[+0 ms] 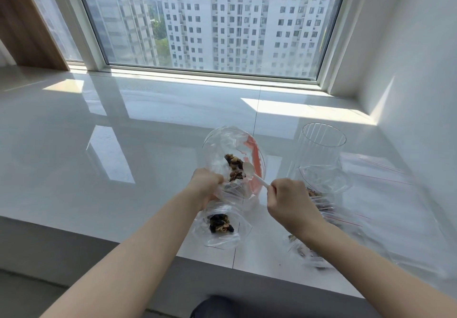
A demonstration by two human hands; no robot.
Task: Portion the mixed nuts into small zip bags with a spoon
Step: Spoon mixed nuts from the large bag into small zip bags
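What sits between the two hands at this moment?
In the head view, the white spoon spans the gap: the right hand pinches its handle, and its bowl reaches into the open nut bag gripped by the left hand.

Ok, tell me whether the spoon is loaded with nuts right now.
No, the spoon bowl is empty; the right hand holds its handle over the nuts in the big bag.

A clear bowl on the white sill holds a few mixed nuts, with a white plastic spoon lying bowl-end over them. Just before it lies a small clear zip bag with a dark clump of nuts inside. More bags, some holding nuts, lie to the right.
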